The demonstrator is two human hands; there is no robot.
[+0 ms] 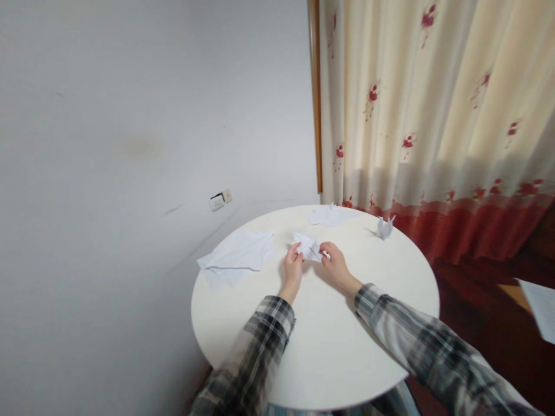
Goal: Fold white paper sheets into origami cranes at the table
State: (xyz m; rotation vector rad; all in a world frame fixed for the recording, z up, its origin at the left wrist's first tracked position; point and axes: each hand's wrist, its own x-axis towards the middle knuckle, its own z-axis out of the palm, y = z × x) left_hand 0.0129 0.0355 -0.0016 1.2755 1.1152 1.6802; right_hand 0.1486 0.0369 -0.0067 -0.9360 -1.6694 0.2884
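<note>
A small folded piece of white paper (309, 247) is held between my two hands, a little above the round table. Its left end is pinched by my left hand (293, 267), thumb and fingers closed on the edge. On the opposite end, my right hand (335, 263) grips the paper with fingertips and thumb. Folded flaps and a dark crease line show in the middle of the paper. The fingers hide parts of both ends.
The round white table (321, 346) stands against the wall. White paper sheets (238, 251) lie on its left side, more paper (330, 215) at the back. A folded paper figure (384, 227) stands near the right rim. A wall socket (217, 202) and a curtain (416, 115) are behind.
</note>
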